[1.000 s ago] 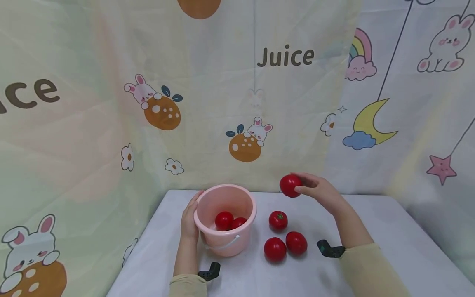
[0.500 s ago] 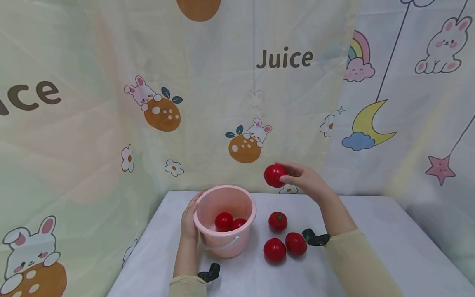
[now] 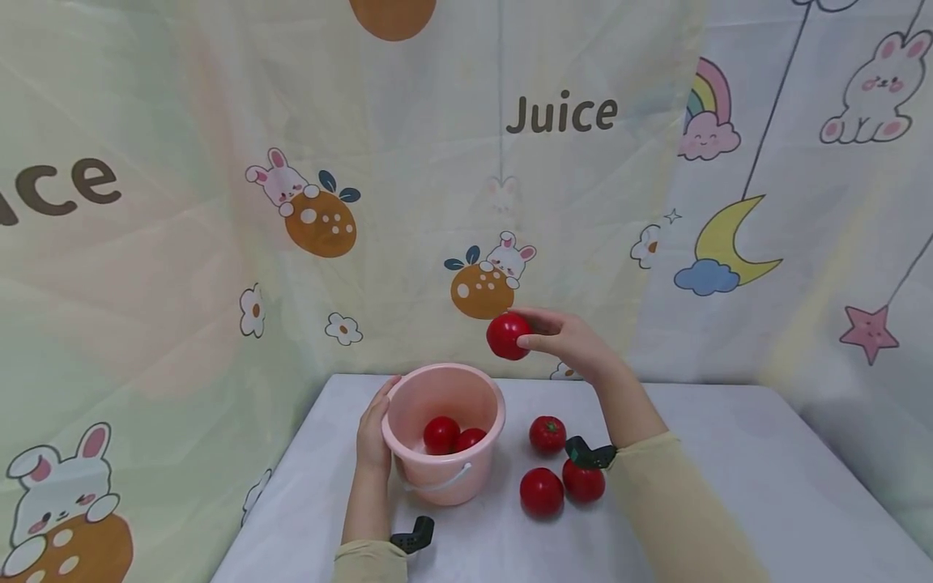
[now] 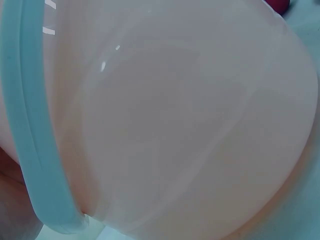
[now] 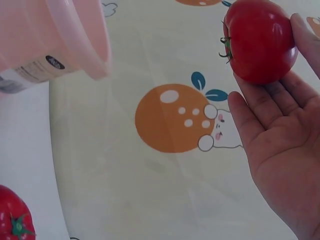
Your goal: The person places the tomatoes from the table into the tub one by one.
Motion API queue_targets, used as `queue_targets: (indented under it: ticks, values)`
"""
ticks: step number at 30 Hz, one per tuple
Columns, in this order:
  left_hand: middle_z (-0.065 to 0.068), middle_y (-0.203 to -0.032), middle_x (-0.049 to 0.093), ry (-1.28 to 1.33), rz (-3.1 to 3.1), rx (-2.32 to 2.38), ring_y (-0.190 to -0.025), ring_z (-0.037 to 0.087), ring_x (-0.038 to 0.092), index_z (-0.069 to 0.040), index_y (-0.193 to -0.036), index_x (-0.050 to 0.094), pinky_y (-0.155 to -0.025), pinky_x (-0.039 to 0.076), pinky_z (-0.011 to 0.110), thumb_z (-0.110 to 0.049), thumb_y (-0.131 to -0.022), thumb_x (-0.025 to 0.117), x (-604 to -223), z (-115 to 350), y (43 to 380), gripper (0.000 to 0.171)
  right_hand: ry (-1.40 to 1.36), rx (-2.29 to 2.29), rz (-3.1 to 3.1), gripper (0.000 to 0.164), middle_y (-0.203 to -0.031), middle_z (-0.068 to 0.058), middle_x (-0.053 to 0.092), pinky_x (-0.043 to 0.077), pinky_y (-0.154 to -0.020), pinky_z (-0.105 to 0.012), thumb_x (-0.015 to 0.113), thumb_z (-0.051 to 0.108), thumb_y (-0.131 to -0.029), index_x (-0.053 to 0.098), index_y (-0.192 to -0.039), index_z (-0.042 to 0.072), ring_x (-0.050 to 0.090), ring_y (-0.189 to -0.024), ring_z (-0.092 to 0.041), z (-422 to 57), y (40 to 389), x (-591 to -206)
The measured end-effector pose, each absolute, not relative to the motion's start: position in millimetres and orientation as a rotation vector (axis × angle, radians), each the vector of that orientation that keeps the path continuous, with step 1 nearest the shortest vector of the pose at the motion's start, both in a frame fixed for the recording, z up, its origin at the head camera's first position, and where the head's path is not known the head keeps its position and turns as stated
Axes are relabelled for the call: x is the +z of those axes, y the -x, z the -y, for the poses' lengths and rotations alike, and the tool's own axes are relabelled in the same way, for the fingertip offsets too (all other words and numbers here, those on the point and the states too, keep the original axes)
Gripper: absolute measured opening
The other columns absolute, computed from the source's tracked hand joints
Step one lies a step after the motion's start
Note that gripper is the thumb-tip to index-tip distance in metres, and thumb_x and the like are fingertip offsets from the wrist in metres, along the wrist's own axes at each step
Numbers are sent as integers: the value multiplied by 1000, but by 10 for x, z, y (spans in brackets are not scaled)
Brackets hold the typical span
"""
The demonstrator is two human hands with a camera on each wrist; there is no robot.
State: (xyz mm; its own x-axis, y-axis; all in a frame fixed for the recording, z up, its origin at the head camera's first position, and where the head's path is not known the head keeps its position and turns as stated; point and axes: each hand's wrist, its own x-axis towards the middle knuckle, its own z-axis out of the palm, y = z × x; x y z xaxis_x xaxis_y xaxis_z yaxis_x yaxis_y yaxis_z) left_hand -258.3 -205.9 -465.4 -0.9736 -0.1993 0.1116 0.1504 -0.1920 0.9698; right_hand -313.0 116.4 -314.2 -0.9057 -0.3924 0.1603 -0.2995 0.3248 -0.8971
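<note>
My right hand [image 3: 568,340] holds a glossy red tomato [image 3: 508,336] in the air, above and right of the pink bucket [image 3: 443,474]. In the right wrist view the thumb and fingers grip the tomato [image 5: 261,42], whose green calyx faces the bucket [image 5: 90,37]. My left hand [image 3: 372,433] holds the bucket's left side, fingers curved round its outer wall up to the rim. Two tomatoes [image 3: 441,435] lie inside the bucket. The left wrist view is mostly filled by the bucket wall [image 4: 175,115] and its pale blue handle [image 4: 30,115], with little of the hand showing.
Three more tomatoes rest on the white table [image 3: 700,502] right of the bucket: a rear one [image 3: 547,435], a front one [image 3: 542,492], and one [image 3: 583,483] partly behind the right wrist's black camera [image 3: 590,453]. A printed cloth [image 3: 408,267] hangs behind.
My right hand has carried the tomato leftward and slightly up, from over the table's right half toward the bucket. The left hand, bucket and other tomatoes keep their places.
</note>
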Motion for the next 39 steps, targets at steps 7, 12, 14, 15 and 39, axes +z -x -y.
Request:
queue_targets:
  ticks: [7,12,14,15,39]
  values:
    - [-15,-143,54,-56,1812,-2281,-139,9,42,-34,-138,55,-118,35,44,-40,-104,37,-4652,2056,2584,39,694,-1631,-2454,65,-135,0,60,56,-93,-45,82,39,-77,57,-137,33,52,-128,-27,-997,3132,-3136]
    - [-15,-143,54,-59,1823,-2274,-139,11,42,-35,-138,54,-116,37,46,-41,-103,38,-4660,2057,2586,39,693,-1558,-2465,63,-132,1,62,55,-95,-46,82,41,-77,58,-135,34,53,-127,-25,-850,3130,-3145]
    - [-15,-143,53,-61,1823,-2271,-139,12,42,-36,-138,54,-116,37,47,-41,-103,39,-4666,2060,2590,39,693,-1534,-2470,62,-130,2,63,55,-95,-47,81,41,-77,58,-134,34,54,-126,-25,-794,3146,-3159]
    - [-15,-143,54,-66,1822,-2273,-138,12,43,-36,-138,54,-115,38,47,-41,-103,40,-4668,2060,2592,38,695,-1524,-2467,62,-130,2,63,55,-95,-47,81,41,-77,58,-134,34,55,-125,-24,-766,3154,-3166]
    - [-14,-140,57,-28,1834,-2245,-134,12,47,-36,-137,55,-113,41,47,-43,-100,44,-4678,2062,2595,39,873,-1080,-2383,55,-118,12,67,57,-90,-44,82,47,-74,65,-125,39,57,-118,-19,-250,3324,-3339]
